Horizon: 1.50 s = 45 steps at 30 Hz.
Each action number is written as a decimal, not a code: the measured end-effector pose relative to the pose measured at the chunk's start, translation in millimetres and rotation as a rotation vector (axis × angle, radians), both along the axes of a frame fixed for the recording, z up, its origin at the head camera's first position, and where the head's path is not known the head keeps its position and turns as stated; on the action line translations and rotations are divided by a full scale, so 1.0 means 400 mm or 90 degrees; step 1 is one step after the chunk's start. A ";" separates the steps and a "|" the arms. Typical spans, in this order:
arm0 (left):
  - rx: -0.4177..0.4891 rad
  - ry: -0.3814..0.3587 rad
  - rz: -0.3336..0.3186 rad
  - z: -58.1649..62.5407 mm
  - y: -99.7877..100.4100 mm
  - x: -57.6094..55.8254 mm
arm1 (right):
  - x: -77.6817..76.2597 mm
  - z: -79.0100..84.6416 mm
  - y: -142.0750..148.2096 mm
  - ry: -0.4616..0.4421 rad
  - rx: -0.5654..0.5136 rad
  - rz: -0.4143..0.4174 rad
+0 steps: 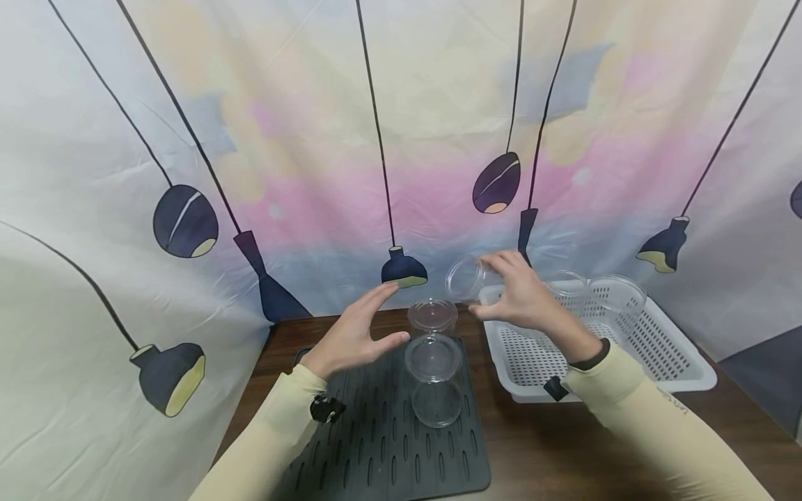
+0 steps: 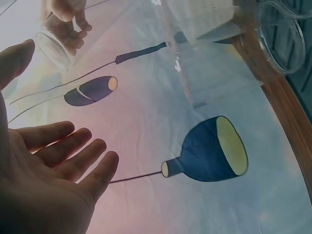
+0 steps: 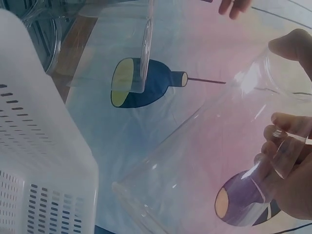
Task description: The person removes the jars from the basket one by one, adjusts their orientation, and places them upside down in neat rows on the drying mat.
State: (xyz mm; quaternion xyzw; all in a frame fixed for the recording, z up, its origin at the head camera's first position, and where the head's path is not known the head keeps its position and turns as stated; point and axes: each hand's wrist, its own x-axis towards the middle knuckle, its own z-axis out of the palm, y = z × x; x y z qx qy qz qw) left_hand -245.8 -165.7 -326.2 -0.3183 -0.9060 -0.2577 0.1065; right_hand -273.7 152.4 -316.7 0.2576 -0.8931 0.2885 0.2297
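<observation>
My right hand grips a clear plastic jar near one end. The jar is tilted on its side above the near-left corner of the white basket, its round end facing left. My left hand is raised over the mat with its fingers spread and holds nothing; its palm shows in the left wrist view. Just right of it, two clear round containers stand on or by the dark grey ribbed mat: a nearer jar and a farther one. Their clear walls make edges hard to separate.
A white perforated plastic basket stands on the right of the brown wooden table. Clear containers rest in its far part. Behind the table hangs a cloth printed with lamps.
</observation>
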 end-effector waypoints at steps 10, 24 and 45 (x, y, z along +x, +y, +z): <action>0.017 0.016 -0.024 0.025 0.050 -0.012 | 0.008 -0.001 -0.017 0.023 0.013 0.009; 0.022 0.007 -0.028 0.037 0.077 -0.021 | 0.009 -0.001 -0.038 0.057 0.039 0.023; 0.040 0.011 -0.058 0.050 0.100 -0.025 | 0.017 0.004 -0.071 0.084 0.094 0.035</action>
